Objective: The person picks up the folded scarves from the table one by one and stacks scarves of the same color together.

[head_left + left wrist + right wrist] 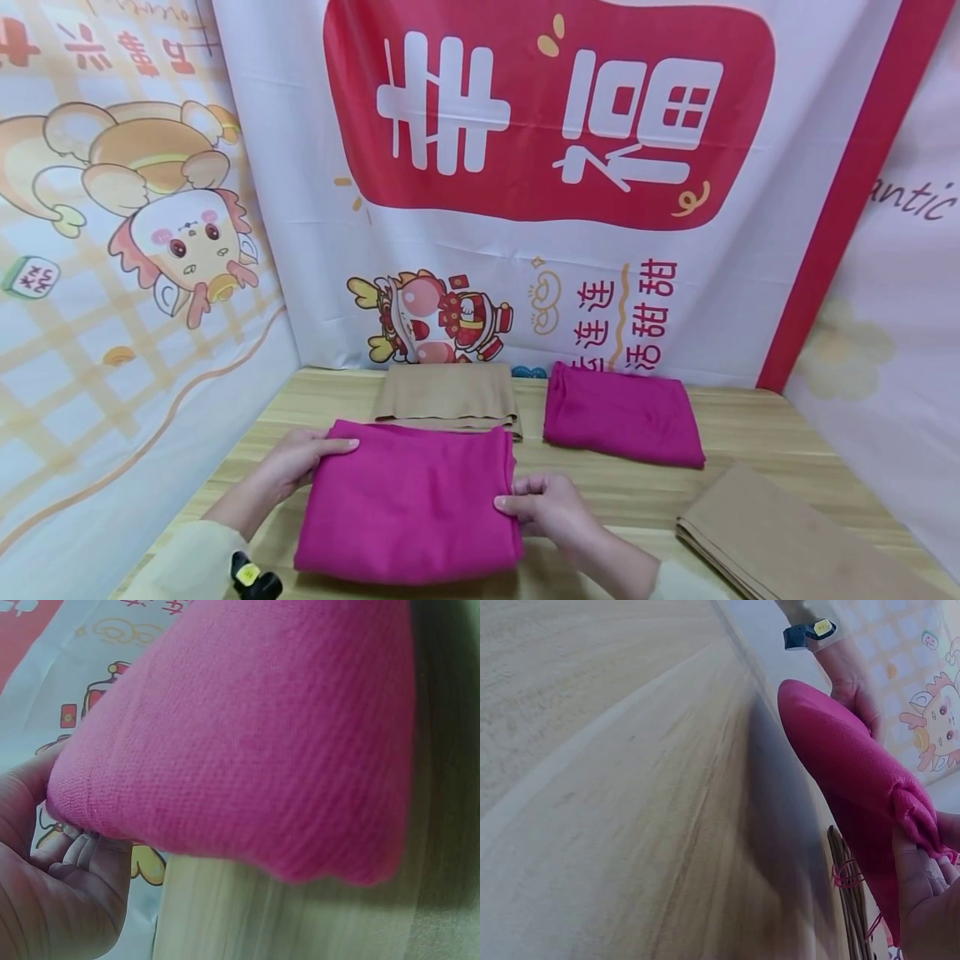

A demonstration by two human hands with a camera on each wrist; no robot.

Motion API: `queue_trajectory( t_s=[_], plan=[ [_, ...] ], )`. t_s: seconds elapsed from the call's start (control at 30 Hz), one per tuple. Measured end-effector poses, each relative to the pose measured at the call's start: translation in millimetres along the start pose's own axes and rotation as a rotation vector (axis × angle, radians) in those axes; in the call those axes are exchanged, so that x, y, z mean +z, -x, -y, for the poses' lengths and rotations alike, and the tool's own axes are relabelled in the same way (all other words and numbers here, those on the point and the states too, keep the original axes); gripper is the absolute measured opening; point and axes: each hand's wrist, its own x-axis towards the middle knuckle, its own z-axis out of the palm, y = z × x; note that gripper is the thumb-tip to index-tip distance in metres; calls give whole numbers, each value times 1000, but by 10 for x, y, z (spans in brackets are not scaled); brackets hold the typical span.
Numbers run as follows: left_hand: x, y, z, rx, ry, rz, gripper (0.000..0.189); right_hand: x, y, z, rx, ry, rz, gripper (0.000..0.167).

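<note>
Magenta folded cloth [408, 508]: located at the near side of the wooden table [360, 387], in front of the rear beige cloth [446, 392] and partly overlapping it in the head view. I hold it at both sides. My left hand [303, 457] is clamped on its left edge near the far corner, thumb on top; my right hand [546, 510] pinches its right edge between thumb and fingers. Loose pink threads [847, 879] hang near that edge.

Other cloths: second magenta cloth [622, 417], folded, right of the rear beige one; right-hand beige cloth [787, 537], folded, near the table's right side.

Markings: white banner [292, 250] behind the table carries large white characters, 幸福, turned sideways on a red panel [525, 196]. Smaller red characters include 连连 and 甜甜; the lowest are partly cut off. Right-hand hanging [885, 283] reads "antic", its beginning hidden. Black wrist device [255, 579] bears a yellow label, its print too small to read.
</note>
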Motion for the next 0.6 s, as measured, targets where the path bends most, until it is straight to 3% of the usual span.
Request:
queue_trajectory(
  t_s=[0.6],
  plan=[
    [-14,-88,116,-3,-15,39,31,36,2,-202,-27,-25,16,9]
  ],
)
